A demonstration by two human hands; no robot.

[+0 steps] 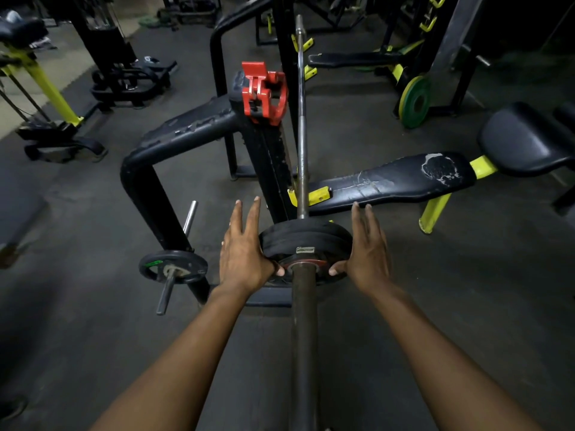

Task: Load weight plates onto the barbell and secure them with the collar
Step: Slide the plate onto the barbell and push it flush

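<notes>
Both hands, left hand [241, 256] and right hand [368, 253], fingers straight, press plates [303, 241]; red collar [264, 93] rests beyond, up-left, along barbell [303, 337] axis.

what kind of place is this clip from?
Almost certainly a gym: a barbell racked over a padded bench, black weight plates on its sleeve, and a red collar on the rack.

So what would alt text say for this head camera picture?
Two bare hands, left hand and right hand, press black weight plates along a barbell, fingers straight. A red collar sits unused atop the black rack behind, beside a worn bench.
</notes>
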